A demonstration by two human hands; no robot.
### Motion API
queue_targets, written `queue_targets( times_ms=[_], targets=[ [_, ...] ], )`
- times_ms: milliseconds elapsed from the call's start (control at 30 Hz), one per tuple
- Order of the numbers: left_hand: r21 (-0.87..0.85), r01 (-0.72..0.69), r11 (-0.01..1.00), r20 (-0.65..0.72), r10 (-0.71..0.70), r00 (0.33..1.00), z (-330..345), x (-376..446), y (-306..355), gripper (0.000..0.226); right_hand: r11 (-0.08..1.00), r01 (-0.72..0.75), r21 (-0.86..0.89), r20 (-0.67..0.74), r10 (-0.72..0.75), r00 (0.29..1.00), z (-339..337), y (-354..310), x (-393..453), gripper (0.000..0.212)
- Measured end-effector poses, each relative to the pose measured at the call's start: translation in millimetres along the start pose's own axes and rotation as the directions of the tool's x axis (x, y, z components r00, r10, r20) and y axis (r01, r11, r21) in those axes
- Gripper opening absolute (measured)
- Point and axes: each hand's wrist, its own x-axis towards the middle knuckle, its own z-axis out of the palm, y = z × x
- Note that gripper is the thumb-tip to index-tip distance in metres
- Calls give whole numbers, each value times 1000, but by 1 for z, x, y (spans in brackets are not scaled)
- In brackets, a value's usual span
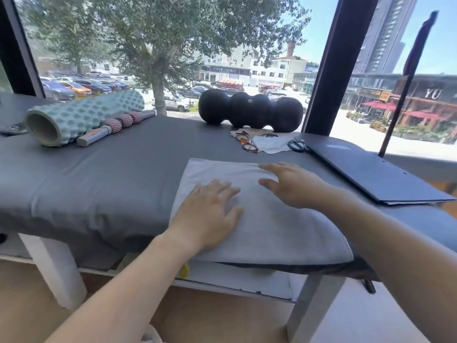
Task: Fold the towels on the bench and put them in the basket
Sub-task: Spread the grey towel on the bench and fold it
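Two bare forearms reached in from the near edge toward a pale grey, rectangular folded cloth towel [262,216], which lay flat on a long bench covered in dark grey fabric [111,174], its near end hanging slightly over the bench's front edge. On the towel's near-left part the left hand [210,214] rested palm down, fingers straight and spread, gripping nothing. Just beyond it, over the towel's middle, the right hand [294,184] was held with fingers extended and loosely parted, thumb out, also holding nothing; whether its palm touched the cloth could not be told.

Past the towel's far edge lay a pair of brown-framed spectacles [247,141] beside white sheets of paper [272,144], with black-handled scissors [298,145] just to their right. Behind these, against the window, sat a black foam roller shaped like four joined balls [251,111]. To the towel's right a dark, flat closed folder [376,174] rested on the bench. Far to the towel's left lay a mint-green knobbed foam roller with a hollow core [81,115], and touching it a grey massage stick with pink spiked wheels [118,126]. Beneath the towel, under the bench's front edge, a small yellow-green object [183,270] showed, too hidden to identify. No basket was in view.
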Motion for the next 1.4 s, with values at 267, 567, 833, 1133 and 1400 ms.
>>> queue_targets(
  times_ms=[267, 567, 833, 1133, 1400],
  targets=[
    [146, 40, 988, 90, -54, 994, 16, -3, -4, 81, 969, -236, 70, 151, 224, 963, 37, 61, 69, 76],
    [165, -3, 986, 63, -7, 998, 20, -6, -9, 99, 974, -186, -131, -69, 179, 982, 22, 35, 51, 68],
    [181, -9, 983, 92, -8, 996, 16, -9, -9, 106, 996, 11, 87, 117, -21, 993, 43, 11, -34, 71],
    [299, -215, 930, 34, 215, 976, 12, -39, -34, 99, 999, 26, -44, -173, -33, 984, 34, 40, -88, 74],
    [330, -369, 869, -138, 431, 892, 29, -63, -46, 71, 904, 353, -243, -167, -397, 902, 70, 24, -111, 86]
  ],
)
